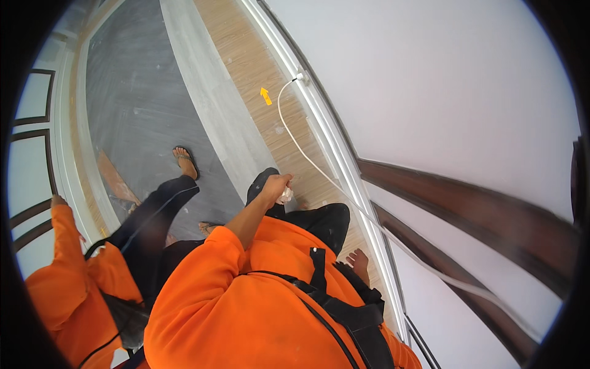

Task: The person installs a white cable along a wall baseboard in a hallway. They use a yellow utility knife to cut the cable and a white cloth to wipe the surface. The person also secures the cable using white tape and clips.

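My left hand (276,188) is closed around a crumpled whitish wad (285,196) that shows below its fingers. What the wad is made of, I cannot make out. The hand is above my black-clad left knee, over the edge where a pale grey floor strip (215,80) meets wood-look flooring (246,67). Low on the right, my right hand (359,263) shows beyond black straps (350,310), near the foot of the wall. Its fingers are apart and nothing shows in them; the wrist is hidden.
A white cable (307,157) runs from the white skirting (319,114) across the floor and along the right wall (430,74). A yellow arrow (265,96) lies on the wood-look floor. At left, another person in orange (58,289) touches a panelled surface; their sandalled foot (185,161) stands on dark grey floor.
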Motion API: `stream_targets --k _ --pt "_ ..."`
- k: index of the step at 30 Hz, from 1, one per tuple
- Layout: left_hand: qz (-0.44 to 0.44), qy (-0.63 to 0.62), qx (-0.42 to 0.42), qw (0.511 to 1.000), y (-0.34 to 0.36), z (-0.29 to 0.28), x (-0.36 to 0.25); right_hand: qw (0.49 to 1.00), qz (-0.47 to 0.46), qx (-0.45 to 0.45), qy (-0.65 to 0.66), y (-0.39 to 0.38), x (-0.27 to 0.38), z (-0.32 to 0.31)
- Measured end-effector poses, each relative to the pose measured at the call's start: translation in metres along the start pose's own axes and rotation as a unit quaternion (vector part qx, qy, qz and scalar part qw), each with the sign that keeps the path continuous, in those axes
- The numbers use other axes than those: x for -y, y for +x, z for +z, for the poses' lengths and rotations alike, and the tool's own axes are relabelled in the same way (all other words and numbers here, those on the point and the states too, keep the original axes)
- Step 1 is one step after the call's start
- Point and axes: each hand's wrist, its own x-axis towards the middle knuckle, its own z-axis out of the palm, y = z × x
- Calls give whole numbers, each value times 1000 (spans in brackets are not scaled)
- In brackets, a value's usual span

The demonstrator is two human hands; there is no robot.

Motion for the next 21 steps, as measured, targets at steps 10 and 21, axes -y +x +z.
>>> stream_targets --k 10,21 --pt "369 172 -24 913 255 -76 -96 942 -321 -80 -61 173 20 164" --pt "483 625 -203 579 396 -154 -248 861 -408 -279 120 132 -92 103"
